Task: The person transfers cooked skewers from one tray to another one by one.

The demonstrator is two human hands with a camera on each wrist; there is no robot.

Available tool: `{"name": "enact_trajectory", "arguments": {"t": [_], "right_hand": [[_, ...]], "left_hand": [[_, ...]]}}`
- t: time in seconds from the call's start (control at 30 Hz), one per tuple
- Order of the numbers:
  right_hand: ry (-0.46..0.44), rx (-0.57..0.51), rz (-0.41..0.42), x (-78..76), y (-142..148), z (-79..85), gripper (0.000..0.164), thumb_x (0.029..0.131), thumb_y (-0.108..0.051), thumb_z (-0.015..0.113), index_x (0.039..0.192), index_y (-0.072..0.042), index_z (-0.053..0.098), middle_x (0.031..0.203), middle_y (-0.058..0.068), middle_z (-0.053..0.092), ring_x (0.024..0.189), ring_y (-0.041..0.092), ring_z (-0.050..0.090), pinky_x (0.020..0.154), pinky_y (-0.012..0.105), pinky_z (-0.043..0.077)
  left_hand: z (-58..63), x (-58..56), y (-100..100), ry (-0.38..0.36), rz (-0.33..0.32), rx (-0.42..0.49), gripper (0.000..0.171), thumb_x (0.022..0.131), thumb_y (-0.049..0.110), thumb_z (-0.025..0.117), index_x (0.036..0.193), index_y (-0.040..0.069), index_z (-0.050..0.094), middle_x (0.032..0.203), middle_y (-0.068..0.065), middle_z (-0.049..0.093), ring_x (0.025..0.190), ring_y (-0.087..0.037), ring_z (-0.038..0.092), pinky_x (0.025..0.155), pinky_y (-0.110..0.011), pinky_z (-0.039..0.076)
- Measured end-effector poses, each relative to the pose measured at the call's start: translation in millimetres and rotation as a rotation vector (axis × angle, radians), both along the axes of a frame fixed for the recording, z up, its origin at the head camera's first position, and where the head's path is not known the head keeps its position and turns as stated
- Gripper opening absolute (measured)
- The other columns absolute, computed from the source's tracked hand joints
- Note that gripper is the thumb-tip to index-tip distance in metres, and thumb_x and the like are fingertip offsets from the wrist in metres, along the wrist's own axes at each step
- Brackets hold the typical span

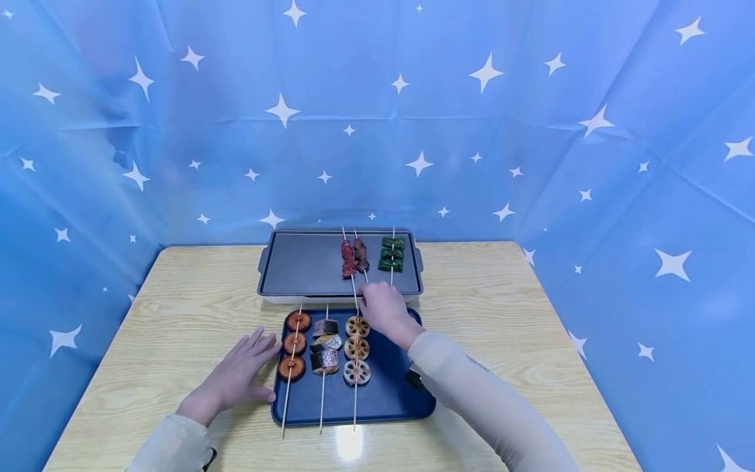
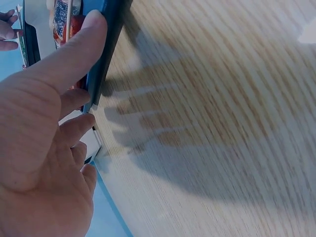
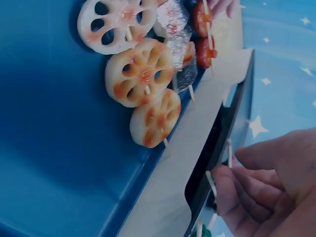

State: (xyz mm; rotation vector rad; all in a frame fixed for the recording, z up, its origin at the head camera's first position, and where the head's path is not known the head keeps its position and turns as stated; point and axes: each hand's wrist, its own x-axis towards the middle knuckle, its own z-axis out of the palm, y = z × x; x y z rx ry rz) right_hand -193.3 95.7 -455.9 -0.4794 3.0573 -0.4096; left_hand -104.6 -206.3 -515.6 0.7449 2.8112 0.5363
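My left hand point(image 1: 238, 370) lies spread beside the blue tray point(image 1: 395, 403), its thumb point(image 2: 94, 22) at the tray rim and other fingers along the edge. My right hand point(image 1: 386, 311) reaches over the tray's far right to the grey griddle plate point(image 1: 301, 262). Its thumb and index fingertip pinch the stick of the red meat skewer point(image 1: 348, 259). The brown meat skewer point(image 1: 361, 255) lies close alongside; its stick point(image 3: 211, 183) passes by the index finger and is partly hidden by the hand. Further right on the griddle is a green vegetable skewer point(image 1: 392, 254).
The tray holds a skewer of round orange-brown slices point(image 1: 294, 343), a fish skewer point(image 1: 326, 346) and a lotus root skewer point(image 1: 356, 349), with stick ends past the near rim. Both trays stand on a wooden table point(image 1: 489, 308) before a blue starry curtain point(image 1: 354, 144).
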Motion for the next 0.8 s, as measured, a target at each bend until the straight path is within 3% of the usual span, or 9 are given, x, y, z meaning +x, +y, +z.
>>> {"name": "enact_trajectory", "arguments": {"t": [0.17, 0.37, 0.53, 0.8], "right_hand": [[-0.007, 0.013, -0.035, -2.5, -5.4, -1.2, 0.014, 0.095, -0.025, 0.065, 0.093, -0.013, 0.072, 0.073, 0.001, 0.070, 0.057, 0.013, 0.060, 0.052, 0.031, 0.053], [-0.010, -0.049, -0.073, -4.1, -10.8, -2.0, 0.016, 0.094, -0.028, 0.066, 0.087, -0.013, 0.069, 0.063, -0.001, 0.062, 0.047, 0.010, 0.050, 0.044, 0.026, 0.041], [-0.017, -0.101, -0.091, -5.9, -14.9, -3.0, 0.015, 0.091, -0.027, 0.069, 0.088, -0.012, 0.066, 0.068, 0.001, 0.064, 0.048, 0.011, 0.050, 0.044, 0.025, 0.041], [-0.034, -0.092, -0.131, -8.5, -20.3, -0.7, 0.018, 0.090, -0.022, 0.070, 0.082, -0.012, 0.058, 0.070, 0.001, 0.062, 0.053, 0.011, 0.052, 0.048, 0.026, 0.043]], "left_hand": [[-0.2, 0.3, -0.3, 0.013, -0.005, -0.004, 0.091, 0.067, 0.043, 0.083, 0.141, 0.000, 0.049, 0.153, -0.021, 0.039, 0.146, -0.046, 0.021, 0.120, -0.061, 0.018], [-1.2, -0.2, -1.0, -0.012, 0.004, -0.017, 0.091, 0.068, 0.043, 0.082, 0.142, 0.001, 0.048, 0.154, -0.019, 0.037, 0.147, -0.044, 0.018, 0.121, -0.059, 0.015], [-1.0, -0.9, -1.4, -0.016, 0.009, -0.018, 0.091, 0.068, 0.041, 0.083, 0.142, 0.001, 0.048, 0.154, -0.019, 0.037, 0.147, -0.044, 0.018, 0.121, -0.059, 0.015], [-2.0, -1.1, -0.8, -0.030, 0.014, -0.011, 0.092, 0.068, 0.042, 0.082, 0.143, 0.003, 0.047, 0.154, -0.020, 0.037, 0.148, -0.044, 0.018, 0.121, -0.058, 0.015]]}}
